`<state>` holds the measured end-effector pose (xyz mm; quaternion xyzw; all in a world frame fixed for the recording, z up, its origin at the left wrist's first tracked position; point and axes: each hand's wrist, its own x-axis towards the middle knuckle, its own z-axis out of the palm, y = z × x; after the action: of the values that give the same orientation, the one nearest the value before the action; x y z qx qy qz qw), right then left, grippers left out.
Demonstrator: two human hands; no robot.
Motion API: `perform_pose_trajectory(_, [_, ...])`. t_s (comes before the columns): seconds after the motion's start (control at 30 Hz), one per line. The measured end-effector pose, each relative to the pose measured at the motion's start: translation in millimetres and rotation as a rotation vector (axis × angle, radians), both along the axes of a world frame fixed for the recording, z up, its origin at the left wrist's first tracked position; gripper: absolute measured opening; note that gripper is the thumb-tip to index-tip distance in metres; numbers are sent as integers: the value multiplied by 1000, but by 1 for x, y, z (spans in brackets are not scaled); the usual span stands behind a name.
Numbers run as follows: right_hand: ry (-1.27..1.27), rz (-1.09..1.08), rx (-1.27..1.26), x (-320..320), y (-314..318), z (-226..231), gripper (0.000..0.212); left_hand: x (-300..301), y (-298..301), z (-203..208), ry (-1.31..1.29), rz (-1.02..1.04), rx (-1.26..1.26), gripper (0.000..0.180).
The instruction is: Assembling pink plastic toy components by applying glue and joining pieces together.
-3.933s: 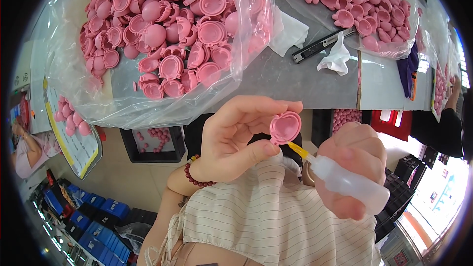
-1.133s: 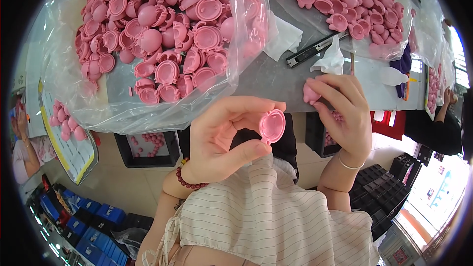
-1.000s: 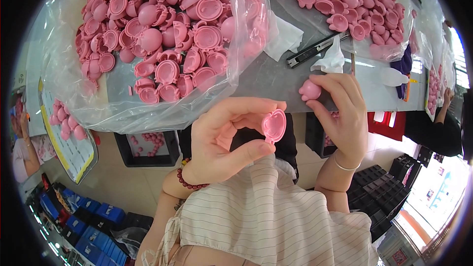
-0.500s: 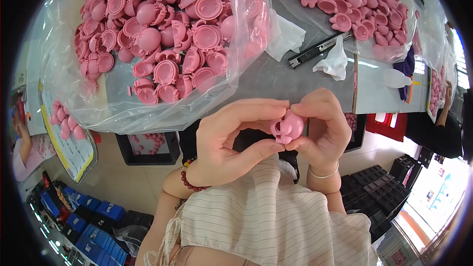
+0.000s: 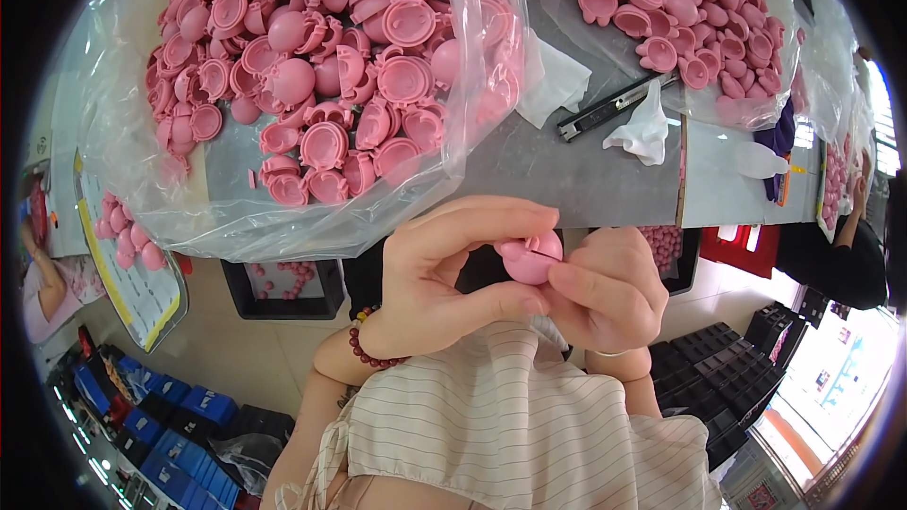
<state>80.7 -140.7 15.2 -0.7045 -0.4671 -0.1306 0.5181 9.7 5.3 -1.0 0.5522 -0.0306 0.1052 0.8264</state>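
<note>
A round pink plastic shell (image 5: pixel 531 264) sits between my two hands in front of my body, with a thin dark gap between its halves. My left hand (image 5: pixel 425 269) grips it between thumb and index finger. On its right side, the curled fingers of my right hand (image 5: pixel 616 291) press on it; part of that grip is hidden. Just beyond lies a heap of loose pink half shells (image 5: pixel 312 66) in a clear plastic bag (image 5: pixel 331 227), many with hollow sides up.
At the far right is a second bag of pink pieces (image 5: pixel 682 8). Nearer lie a black utility knife (image 5: pixel 605 110) and crumpled white tissues (image 5: pixel 644 129). Below the grey table's edge, a black tray (image 5: pixel 285 308) holds pink pieces. At left, pink balls (image 5: pixel 121 231) rest on a clipboard (image 5: pixel 144 297).
The shell has turned and its wide opening has narrowed to a thin gap. My right hand has dropped slightly and curled its fingers against the shell's side.
</note>
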Motion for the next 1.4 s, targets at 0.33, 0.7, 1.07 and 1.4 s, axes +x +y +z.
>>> perform_pose_trajectory(0.33, [-43, -386, 211, 22, -45, -7, 17, -2, 1, -2, 0, 69, 64, 50])
perform_pose_trajectory(0.7, [-159, -1114, 86, 100, -96, -12, 33, -3, 4, 3, 68, -10, -219, 48])
perform_pose_trajectory(1.07, [400, -475, 239, 56, -47, 17, 48, -2, 3, 0, 152, -203, -601, 57])
perform_pose_trajectory(1.4, [633, -130, 13, 27, 6, -1, 59, -7, 5, 9, 168, -133, -513, 50])
